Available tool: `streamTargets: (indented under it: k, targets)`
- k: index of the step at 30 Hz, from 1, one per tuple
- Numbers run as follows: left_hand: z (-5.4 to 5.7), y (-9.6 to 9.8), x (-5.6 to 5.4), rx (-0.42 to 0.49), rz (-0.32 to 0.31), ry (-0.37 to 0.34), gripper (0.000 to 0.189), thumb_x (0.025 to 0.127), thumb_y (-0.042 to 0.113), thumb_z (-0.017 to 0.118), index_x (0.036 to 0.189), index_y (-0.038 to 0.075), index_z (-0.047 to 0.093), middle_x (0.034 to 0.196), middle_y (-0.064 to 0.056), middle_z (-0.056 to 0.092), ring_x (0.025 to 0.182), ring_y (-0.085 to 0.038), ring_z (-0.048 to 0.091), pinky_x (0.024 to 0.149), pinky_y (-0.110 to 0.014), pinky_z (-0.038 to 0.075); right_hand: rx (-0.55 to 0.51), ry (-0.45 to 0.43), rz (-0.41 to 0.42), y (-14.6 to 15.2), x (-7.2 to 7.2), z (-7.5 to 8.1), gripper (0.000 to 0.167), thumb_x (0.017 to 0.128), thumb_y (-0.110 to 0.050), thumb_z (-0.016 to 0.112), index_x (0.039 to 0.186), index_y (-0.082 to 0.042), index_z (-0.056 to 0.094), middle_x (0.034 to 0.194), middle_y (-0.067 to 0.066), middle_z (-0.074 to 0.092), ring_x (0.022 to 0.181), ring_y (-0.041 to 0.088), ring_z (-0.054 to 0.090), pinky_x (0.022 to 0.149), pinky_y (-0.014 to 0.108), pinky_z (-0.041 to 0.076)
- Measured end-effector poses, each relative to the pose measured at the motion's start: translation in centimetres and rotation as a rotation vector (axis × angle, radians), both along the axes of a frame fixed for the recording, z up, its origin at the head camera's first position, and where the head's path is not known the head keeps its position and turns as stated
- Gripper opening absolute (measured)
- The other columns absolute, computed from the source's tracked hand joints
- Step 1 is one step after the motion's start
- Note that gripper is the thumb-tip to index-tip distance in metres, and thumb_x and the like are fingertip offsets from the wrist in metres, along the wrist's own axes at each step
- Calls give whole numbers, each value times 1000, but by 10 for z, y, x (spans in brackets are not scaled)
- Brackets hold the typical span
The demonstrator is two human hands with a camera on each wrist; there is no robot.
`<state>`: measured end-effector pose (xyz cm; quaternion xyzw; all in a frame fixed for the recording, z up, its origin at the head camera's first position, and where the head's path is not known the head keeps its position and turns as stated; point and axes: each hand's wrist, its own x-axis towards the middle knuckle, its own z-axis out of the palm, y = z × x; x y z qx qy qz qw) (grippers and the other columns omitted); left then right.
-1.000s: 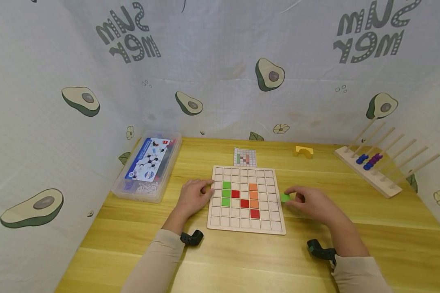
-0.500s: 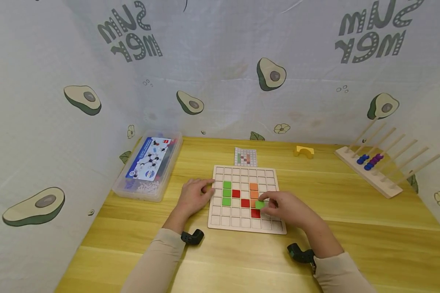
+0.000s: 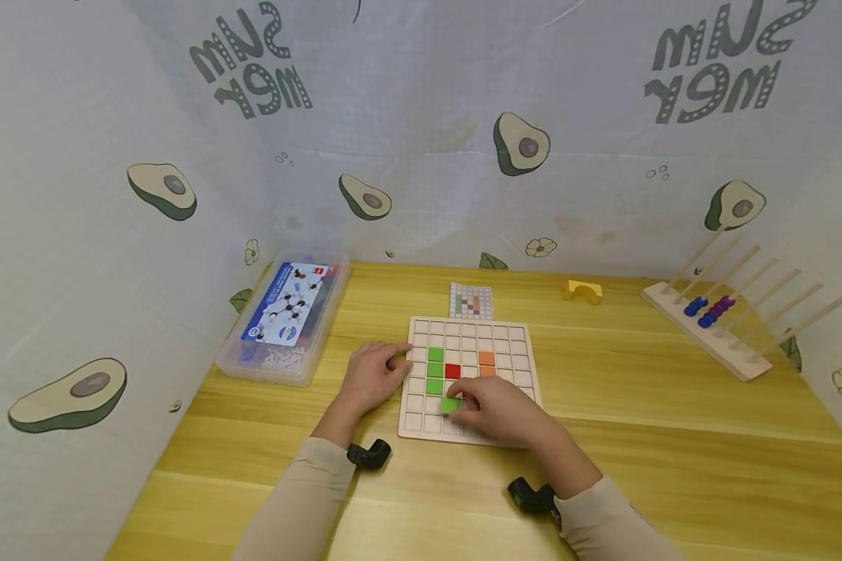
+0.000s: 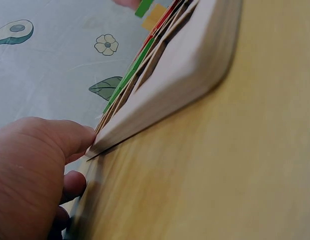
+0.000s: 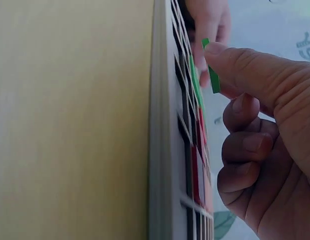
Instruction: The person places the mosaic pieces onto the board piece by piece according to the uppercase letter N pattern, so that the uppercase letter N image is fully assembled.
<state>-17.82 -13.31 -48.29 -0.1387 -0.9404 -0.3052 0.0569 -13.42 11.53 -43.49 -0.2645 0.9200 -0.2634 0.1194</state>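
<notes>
A wooden grid board [image 3: 501,333] lies in the middle of the table. Set into its cells are a column of green square tiles [image 3: 435,370], a red tile [image 3: 452,372] and orange tiles [image 3: 487,358]. My right hand [image 3: 498,409] pinches a loose green tile [image 5: 213,70] between thumb and index finger, above the front part of the board, and covers several cells. In the right wrist view its other fingers are curled in. My left hand [image 3: 373,378] rests at the board's left side, with a fingertip [image 4: 89,135] at the edge and no tile in it.
Behind the board lies a small printed card [image 3: 472,301] with a coloured grid pattern. A clear plastic box [image 3: 281,319] stands at the left. A yellow arch block [image 3: 582,292] and a pegged rack [image 3: 705,331] with beads are at the right, near the printed cloth.
My right hand has carried the green tile leftward from beyond the board's right edge, across the orange column, to the front-left cells. My left hand has stayed in place.
</notes>
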Motion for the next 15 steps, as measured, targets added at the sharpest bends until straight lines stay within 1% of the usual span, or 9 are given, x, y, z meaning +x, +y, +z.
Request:
streamTargets:
  k: [3, 8, 15]
  targets:
    - [-1, 0, 0, -4, 1, 7, 33, 98, 33, 68, 129, 23, 72, 76, 7, 55, 79, -14, 47, 79, -35, 36, -10, 17, 17, -9, 0, -3, 21, 91, -27, 78, 109, -17, 73, 63, -11, 48, 58, 2, 41, 58, 22, 37]
    - [-2, 0, -1, -13, 0, 15, 33, 98, 33, 68, 129, 23, 72, 76, 7, 56, 80, -15, 48, 79, -35, 37, -8, 52, 28, -19, -2, -8, 21, 91, -26, 78, 108, -15, 73, 62, -12, 47, 57, 1, 40, 57, 22, 37]
    - [-1, 0, -1, -8, 1, 17, 33, 98, 33, 68, 129, 23, 73, 76, 7, 56, 80, -15, 48, 79, -35, 36, 5, 41, 12, -26, -3, -7, 21, 92, -27, 77, 109, -15, 73, 63, -11, 49, 57, 3, 41, 57, 23, 37]
